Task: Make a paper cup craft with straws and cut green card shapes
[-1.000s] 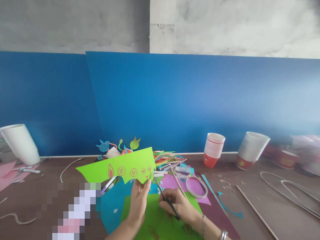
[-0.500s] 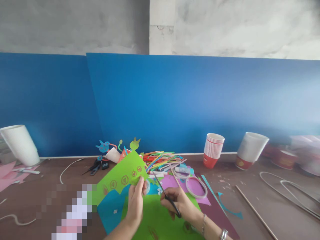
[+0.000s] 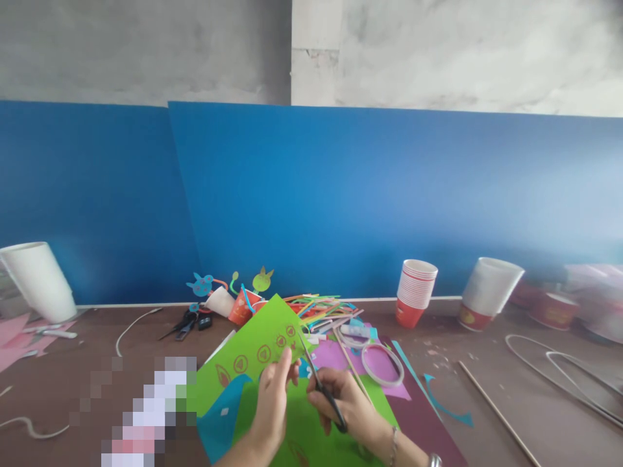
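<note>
blue board [image 3: 341, 194] runs along the back under a gray wall [image 3: 146, 52], and the brown table [image 3: 92, 337] is covered in craft bits. left hand [image 3: 275, 395] is pinching a green sheet [image 3: 253, 340] near its right end, thumb on the front and fingers mostly out of sight behind. the sheet's held up at a tilt, in front of the straws [image 3: 321, 308], with a row of reddish doodles on it, hearts in circles. right hand [image 3: 345, 402] has its fingers curled around the handles of black scissors [image 3: 318, 384], tips right up at the sheet's edge. can't tell if they're biting into the paper. hands are close but not touching each other.

under them there's another green sheet lying flat [image 3: 302, 428] over a blue one [image 3: 219, 415], plus a maroon one [image 3: 416, 408] on the right. tape roll [image 3: 401, 370] sits just past the right hand. two cups lie tipped by the straws, one red [image 3: 242, 305], one white [image 3: 220, 301], and a cup stack [image 3: 416, 285] stands off to the right. thin stick [image 3: 496, 408] on the table too.
</note>
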Action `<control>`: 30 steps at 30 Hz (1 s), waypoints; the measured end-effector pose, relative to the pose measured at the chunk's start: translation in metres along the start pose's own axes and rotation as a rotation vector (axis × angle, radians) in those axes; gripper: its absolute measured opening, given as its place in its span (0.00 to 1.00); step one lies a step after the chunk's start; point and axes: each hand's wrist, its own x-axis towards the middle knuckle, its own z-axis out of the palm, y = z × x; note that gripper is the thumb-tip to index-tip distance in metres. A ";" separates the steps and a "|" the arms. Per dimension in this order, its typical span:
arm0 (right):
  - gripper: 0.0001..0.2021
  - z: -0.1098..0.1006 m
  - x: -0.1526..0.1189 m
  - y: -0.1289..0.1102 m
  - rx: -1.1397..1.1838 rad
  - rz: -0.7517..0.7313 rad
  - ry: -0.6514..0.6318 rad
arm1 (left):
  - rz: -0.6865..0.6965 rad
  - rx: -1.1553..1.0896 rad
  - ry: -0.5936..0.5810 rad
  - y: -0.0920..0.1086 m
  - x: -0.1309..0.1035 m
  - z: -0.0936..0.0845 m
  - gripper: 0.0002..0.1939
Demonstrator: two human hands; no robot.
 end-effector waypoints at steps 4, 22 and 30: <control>0.21 -0.002 -0.001 -0.002 0.036 -0.011 -0.041 | -0.013 0.044 0.008 0.005 0.003 -0.002 0.27; 0.26 0.004 -0.004 0.001 0.083 -0.078 0.010 | 0.027 0.283 0.000 0.003 -0.003 -0.005 0.22; 0.25 0.008 -0.005 -0.002 0.098 -0.094 0.019 | 0.103 0.221 -0.020 -0.005 -0.003 -0.011 0.13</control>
